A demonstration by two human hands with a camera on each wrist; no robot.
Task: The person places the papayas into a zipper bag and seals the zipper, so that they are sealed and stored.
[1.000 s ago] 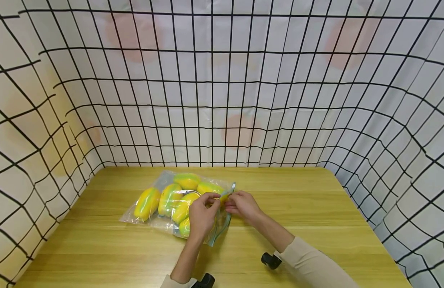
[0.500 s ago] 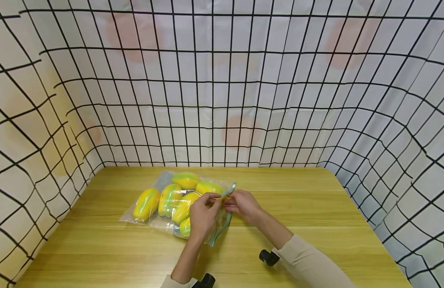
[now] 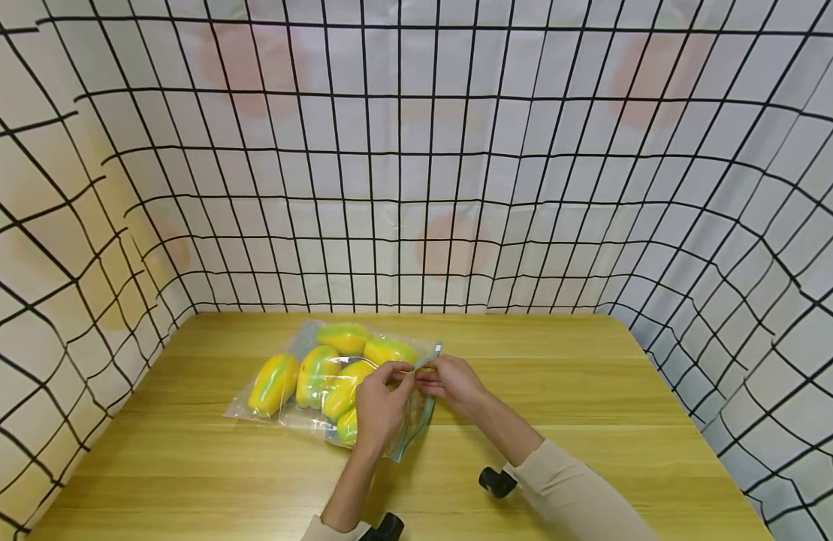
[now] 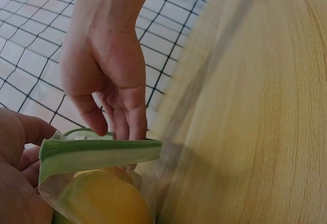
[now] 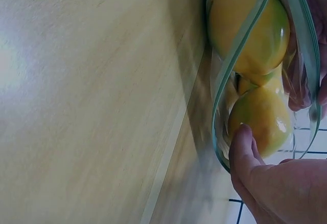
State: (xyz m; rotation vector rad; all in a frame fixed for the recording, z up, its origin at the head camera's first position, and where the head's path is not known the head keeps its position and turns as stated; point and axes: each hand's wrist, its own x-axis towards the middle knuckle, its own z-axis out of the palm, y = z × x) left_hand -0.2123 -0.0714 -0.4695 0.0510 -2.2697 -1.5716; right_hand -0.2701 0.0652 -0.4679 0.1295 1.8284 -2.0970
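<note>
A clear zip bag (image 3: 298, 422) lies on its side on the wooden table, holding several yellow-green mangoes (image 3: 275, 385). My left hand (image 3: 379, 402) pinches the upper edge of its mouth between thumb and fingers. In the left wrist view the green zip strip (image 4: 104, 155) stands lifted, with a mango (image 4: 104, 198) just under it. My right hand (image 3: 462, 389) is at the mouth, its fingers reaching in past the strip. The right wrist view has the fingertips (image 5: 244, 134) against a mango (image 5: 261, 117) just inside the parted mouth.
The wooden table (image 3: 578, 398) extends to both sides of the bag. A white cloth backdrop with black grid lines (image 3: 450, 173) surrounds its back and sides. Black wrist-worn cameras (image 3: 497, 482) sit below both forearms near the beige sleeves (image 3: 571, 488).
The right hand has moved slightly left, into the bag's mouth, and the mango there has gone deeper inside. The mangoes at the back have shifted a little left. The left hand keeps its grip.
</note>
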